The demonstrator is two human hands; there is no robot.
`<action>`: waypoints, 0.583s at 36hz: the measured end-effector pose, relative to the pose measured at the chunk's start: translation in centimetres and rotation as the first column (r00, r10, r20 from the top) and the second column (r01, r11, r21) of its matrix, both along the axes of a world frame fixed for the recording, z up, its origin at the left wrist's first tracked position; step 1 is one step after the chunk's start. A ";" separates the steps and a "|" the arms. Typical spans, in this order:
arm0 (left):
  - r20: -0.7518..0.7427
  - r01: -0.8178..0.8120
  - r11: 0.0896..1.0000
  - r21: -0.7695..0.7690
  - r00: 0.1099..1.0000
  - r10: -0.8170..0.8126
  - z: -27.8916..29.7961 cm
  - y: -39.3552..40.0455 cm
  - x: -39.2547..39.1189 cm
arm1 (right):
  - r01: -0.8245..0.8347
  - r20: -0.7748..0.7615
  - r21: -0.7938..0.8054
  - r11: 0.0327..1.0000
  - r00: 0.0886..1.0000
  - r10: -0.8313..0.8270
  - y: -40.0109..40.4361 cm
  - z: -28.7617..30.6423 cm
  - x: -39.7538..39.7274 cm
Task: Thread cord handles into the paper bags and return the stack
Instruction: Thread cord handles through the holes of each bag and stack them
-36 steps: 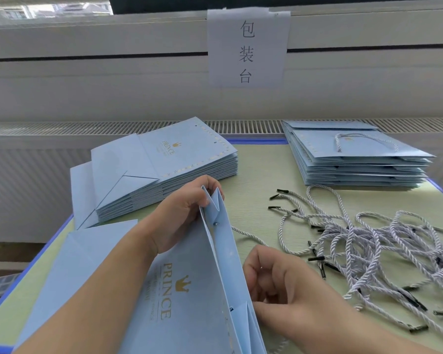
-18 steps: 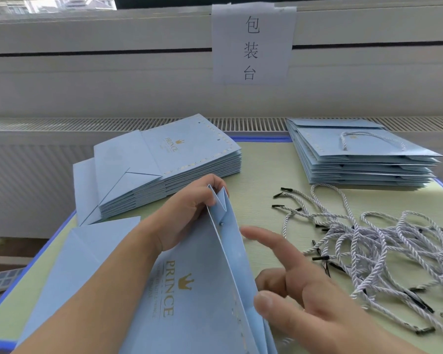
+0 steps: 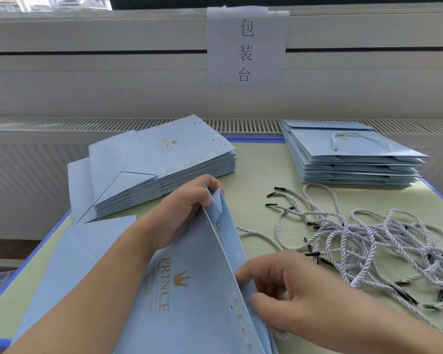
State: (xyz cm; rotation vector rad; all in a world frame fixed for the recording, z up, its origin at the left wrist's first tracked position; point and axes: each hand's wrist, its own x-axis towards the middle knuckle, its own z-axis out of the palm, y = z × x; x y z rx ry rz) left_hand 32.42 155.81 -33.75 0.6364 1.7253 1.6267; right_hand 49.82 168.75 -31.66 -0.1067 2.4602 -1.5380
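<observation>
I see a light blue paper bag lying partly open in front of me, its long axis running from my body toward the far edge, mouth edge to the right, printed "PRINCE" face up. My left hand is closed on the bag's far corner, pinching the folded gusset so it stands up. My right hand rests at the bag's right edge, thumb and forefinger curled onto the paper edge; whether they grip a cord I cannot tell. Half a second ago that forefinger was stretched out straight; now it is bent in against the bag.

To the right lies a tangled pile of cord handles, white with black tips, close to my right hand. At the far left sits a stack of unthreaded bags; at the far right a stack of finished bags. Between the stacks the pale green surface is bare, bordered in blue.
</observation>
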 end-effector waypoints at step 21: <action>0.012 0.005 1.000 0.004 1.000 -0.005 0.1 0.0 0.2 | -0.038 -0.163 0.371 0.928 0.981 0.105 0.0 -2.1 -1.0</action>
